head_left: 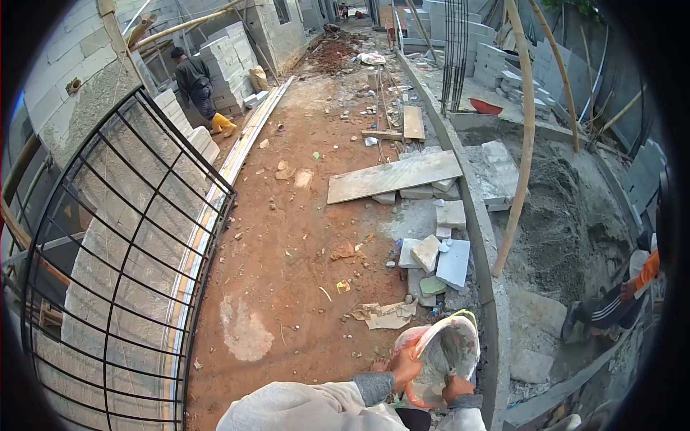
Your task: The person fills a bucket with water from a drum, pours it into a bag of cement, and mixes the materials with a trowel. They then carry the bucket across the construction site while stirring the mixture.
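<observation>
A bucket (413, 343) with an orange outside and a pale, mortar-smeared inner wall stands tilted beside the low concrete kerb, its mouth facing me. Grey wet mortar (433, 375) lies inside it. My left hand (406, 365) is closed on the bucket's left rim. Over the near right side of the mouth, my right hand (456, 388) is curled closed; a short thin piece shows at its fingers, too small to name. Both my sleeves are pale with grey cuffs.
Broken blocks (438, 262) and a long board (395, 177) lie ahead. Along the right runs the concrete kerb (474, 205), with a leaning bamboo pole (519, 172) and a sand pile (553, 223) beyond. A black metal grille (129, 258) leans left. Two people (194, 79) (636, 284) are nearby.
</observation>
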A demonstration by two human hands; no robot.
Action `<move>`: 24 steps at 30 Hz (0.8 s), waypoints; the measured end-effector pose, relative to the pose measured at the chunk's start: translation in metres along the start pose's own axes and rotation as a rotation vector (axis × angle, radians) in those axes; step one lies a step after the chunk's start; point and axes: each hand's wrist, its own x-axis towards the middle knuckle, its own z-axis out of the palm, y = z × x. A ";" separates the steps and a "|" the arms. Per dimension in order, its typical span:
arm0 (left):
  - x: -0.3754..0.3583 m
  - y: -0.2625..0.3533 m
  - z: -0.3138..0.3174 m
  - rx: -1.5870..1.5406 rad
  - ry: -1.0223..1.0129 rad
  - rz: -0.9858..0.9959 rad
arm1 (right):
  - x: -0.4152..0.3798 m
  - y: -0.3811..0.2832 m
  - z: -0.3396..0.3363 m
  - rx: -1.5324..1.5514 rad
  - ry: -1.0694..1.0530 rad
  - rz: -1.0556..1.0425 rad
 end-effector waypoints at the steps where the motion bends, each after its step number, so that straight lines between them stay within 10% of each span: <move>1: 0.017 0.001 0.018 0.008 -0.040 0.068 | 0.002 0.003 -0.007 0.094 -0.057 0.028; 8: 0.075 0.080 0.065 -0.054 -0.152 0.102 | 0.006 0.048 -0.128 0.266 0.103 0.030; 12: 0.129 0.088 0.122 -0.063 -0.240 0.244 | 0.078 0.127 -0.083 0.195 0.238 0.277; 24: 0.128 0.310 0.323 0.088 -0.471 0.101 | 0.054 0.345 -0.166 1.173 -0.220 0.174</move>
